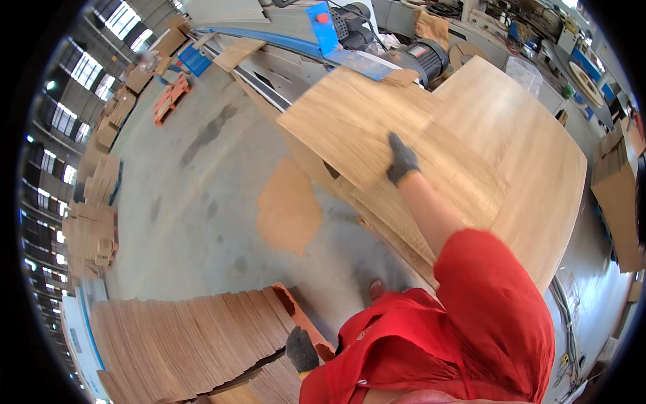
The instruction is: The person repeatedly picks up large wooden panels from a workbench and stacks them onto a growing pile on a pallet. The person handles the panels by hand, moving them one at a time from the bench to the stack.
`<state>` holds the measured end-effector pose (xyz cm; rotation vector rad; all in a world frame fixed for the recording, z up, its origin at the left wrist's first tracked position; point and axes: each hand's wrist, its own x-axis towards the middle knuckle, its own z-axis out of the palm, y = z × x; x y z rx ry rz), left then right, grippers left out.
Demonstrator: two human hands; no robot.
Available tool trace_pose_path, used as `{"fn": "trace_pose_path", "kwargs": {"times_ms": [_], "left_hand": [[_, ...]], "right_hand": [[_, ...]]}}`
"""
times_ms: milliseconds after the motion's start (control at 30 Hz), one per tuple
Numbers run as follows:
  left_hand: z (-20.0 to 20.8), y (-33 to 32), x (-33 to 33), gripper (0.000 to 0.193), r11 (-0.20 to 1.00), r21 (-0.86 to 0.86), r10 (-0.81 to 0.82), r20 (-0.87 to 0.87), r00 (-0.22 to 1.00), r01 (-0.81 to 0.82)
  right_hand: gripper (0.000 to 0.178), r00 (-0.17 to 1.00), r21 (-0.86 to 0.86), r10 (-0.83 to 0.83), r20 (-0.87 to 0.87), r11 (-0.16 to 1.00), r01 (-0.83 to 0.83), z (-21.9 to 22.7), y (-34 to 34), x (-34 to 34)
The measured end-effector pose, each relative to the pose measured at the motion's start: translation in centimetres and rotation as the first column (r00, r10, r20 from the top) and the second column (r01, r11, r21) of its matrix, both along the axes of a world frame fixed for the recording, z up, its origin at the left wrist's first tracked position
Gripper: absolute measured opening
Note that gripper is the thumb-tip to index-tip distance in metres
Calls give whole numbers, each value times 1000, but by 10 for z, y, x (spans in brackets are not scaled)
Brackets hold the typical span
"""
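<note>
My right hand [403, 160], in a dark grey glove, lies on the top face of a light wood-grain panel [356, 108], fingers apart. That panel rests beside and partly over other wood-grain panels [531, 161] on a work surface in front of me. My left hand [301, 350], gloved too, hangs low at my side, close to the end of a long row of brown boards [195, 337]. Its fingers are bunched and foreshortened, so I cannot see whether they hold anything or touch the boards.
An orange pallet edge [303, 316] shows beside the brown boards. Behind the panels stands a machine with dark motors [424, 59] and a blue bracket [323, 30]. Sawdust [289, 209] covers part of the grey floor. Another person [151, 64] is far off at left. Boards [616, 195] are stacked at right.
</note>
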<state>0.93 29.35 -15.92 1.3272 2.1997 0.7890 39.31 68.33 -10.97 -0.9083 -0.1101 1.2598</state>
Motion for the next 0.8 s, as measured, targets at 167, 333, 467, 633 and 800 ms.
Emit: {"fn": "trace_pose_path", "kwargs": {"times_ms": [167,333,467,633,800], "left_hand": [[17,73,47,29,974,29,-224,-28,974,225],[13,125,114,36,869,138,-472,-60,880,475],[-7,142,167,44,879,38,-467,271,841,476],[-6,160,220,56,870,-77,-421,400,814,487],[15,165,245,62,876,-311,-27,732,681,369]], "right_hand": [[47,1000,-45,0,-4,999,0,-16,-151,69],[48,1000,39,30,-8,999,-29,-31,-270,109],[53,983,-421,-80,164,896,143,-29,-300,123],[47,-166,-885,887,430,378,-273,16,-269,196],[56,-345,-342,340,875,938,57,37,-164,238]]}}
